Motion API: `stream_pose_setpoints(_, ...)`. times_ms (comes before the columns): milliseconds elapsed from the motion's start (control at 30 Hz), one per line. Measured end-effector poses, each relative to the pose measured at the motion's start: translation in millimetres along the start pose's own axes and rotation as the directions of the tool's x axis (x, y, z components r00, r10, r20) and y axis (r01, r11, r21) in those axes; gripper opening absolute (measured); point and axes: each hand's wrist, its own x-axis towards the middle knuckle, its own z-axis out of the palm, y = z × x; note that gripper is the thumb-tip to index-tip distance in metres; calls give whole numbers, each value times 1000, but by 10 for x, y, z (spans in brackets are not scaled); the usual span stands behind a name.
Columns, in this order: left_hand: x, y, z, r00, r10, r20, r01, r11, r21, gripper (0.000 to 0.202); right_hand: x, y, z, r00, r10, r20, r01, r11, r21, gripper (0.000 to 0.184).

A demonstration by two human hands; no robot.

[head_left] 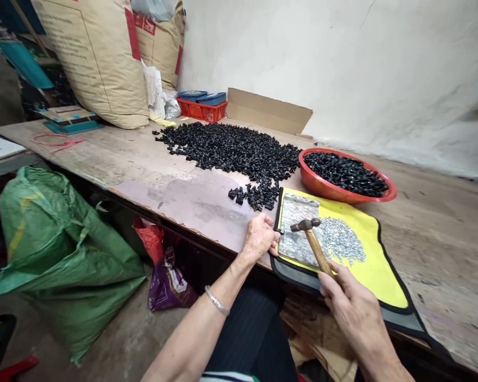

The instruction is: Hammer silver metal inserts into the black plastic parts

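My right hand (354,307) grips the wooden handle of a small hammer (305,225), and its steel head hangs over a grey, speckled flat slab (297,233). The slab lies on a yellow mat with a black border (382,270). My left hand (258,236) rests at the slab's near-left edge, fingers pinched together; anything between them is too small to tell. Right of the hammer lies a heap of tiny silver metal pieces (342,241). Beyond the mat, a large spread of small black parts (227,148) covers the wooden table (183,196), and a red bowl (344,178) holds more.
Tan paper sacks (103,58) lean against a white wall behind the table, beside a red crate (202,110) and a cardboard sheet (266,110). A green woven sack (59,260) and a red-and-purple bag (163,270) stand on the floor left of my knees.
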Motion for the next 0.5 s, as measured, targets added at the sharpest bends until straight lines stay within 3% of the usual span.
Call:
stream_pose_setpoints(100, -170, 53, -41, 997, 75, 28, -74, 997, -37, 28, 62, 73, -41, 980, 98, 174, -142, 955, 261, 58)
stream_pose_setpoints(200, -397, 120, -93, 991, 134, 29, -131, 988, -84, 28, 129, 122, -47, 966, 74, 248, -138, 958, 251, 58)
stream_pose_setpoints(333, -642, 184, -137, 985, 165, 43, -158, 978, -134, 27, 207, 182, -89, 983, -122, 140, 138, 984, -114, 44)
stream_pose_setpoints(400, -708, 186, -151, 983, 172, 62, -160, 974, -163, 27, 220, 212, -110, 963, -254, 95, 271, 902, -336, 41)
stream_pose_setpoints(500, -752, 158, -168, 979, 173, 106, -147, 965, -217, 28, 203, 239, -128, 935, -352, 46, 316, 767, -559, 39)
